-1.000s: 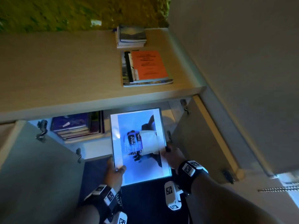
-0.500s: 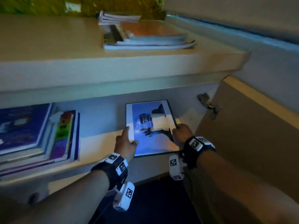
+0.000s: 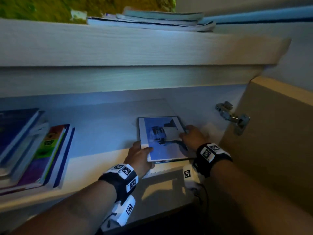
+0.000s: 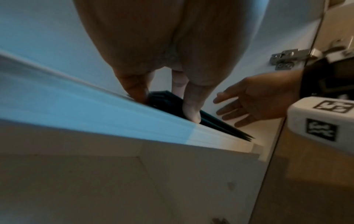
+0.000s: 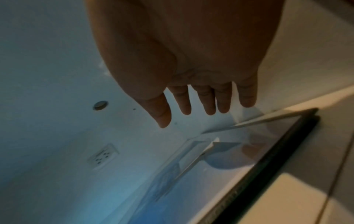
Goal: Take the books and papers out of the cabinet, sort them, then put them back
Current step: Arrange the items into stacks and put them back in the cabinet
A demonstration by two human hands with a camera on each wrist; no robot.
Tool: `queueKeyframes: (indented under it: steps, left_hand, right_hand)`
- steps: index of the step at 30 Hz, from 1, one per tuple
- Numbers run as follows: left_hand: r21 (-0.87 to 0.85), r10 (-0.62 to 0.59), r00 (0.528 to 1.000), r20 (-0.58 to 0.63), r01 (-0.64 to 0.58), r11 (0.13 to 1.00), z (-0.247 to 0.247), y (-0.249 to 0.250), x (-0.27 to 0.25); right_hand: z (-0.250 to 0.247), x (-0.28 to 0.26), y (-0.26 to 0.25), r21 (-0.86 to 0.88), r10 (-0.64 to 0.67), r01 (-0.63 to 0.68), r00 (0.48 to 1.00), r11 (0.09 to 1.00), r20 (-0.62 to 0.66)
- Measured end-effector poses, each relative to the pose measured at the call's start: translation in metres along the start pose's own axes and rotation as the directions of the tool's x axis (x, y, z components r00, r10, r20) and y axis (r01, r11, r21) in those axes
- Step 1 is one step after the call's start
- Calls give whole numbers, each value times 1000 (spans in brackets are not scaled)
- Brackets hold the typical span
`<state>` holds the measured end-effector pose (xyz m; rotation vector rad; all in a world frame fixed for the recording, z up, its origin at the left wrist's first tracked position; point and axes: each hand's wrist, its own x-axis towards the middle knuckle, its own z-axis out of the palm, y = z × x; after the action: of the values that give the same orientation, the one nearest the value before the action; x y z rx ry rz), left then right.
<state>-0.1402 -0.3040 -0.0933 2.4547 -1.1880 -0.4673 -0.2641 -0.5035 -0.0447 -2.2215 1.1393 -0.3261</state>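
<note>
Now sliding the folder [image 3: 162, 139] onto the cabinet shelf [image 3: 101, 160].

My left hand [image 3: 139, 156] pinches its near corner, thumb on top, to steer; my right hand [image 3: 193, 136], fingers spread and relaxed, guides its far edge. Left of my left hand a book stack [image 3: 33, 146] sits well apart; the open door [image 3: 271, 141] crowds my right wrist.

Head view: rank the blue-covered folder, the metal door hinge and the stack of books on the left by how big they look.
1. stack of books, though nearer the camera and cropped
2. blue-covered folder
3. metal door hinge

Home or office storage corner, pale wood cabinet [image 3: 128, 48] with hinged door [image 3: 277, 150], stacked books [image 3: 39, 150] inside
</note>
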Motion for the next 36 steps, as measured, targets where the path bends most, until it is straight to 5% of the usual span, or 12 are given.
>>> queueKeyframes:
  steps: [3, 6, 14, 25, 36]
  left_hand:
    - [21, -30, 999, 20, 29, 999, -5, 6, 13]
    - [62, -54, 998, 38, 52, 997, -9, 12, 23]
    - [187, -87, 987, 132, 62, 980, -30, 29, 55]
    - [328, -98, 982, 162, 40, 944, -52, 32, 108]
    - [433, -69, 991, 110, 15, 901, -57, 11, 173]
  right_hand:
    - [13, -6, 5, -114, -98, 118, 982, 987, 163]
    - [27, -20, 17, -370, -59, 201, 931, 907, 361]
    - [38, -14, 23, -342, -103, 122, 992, 932, 73]
    - [37, 20, 4, -395, -58, 124, 983, 910, 176]
    - [33, 41, 4, -358, -53, 205, 919, 911, 390]
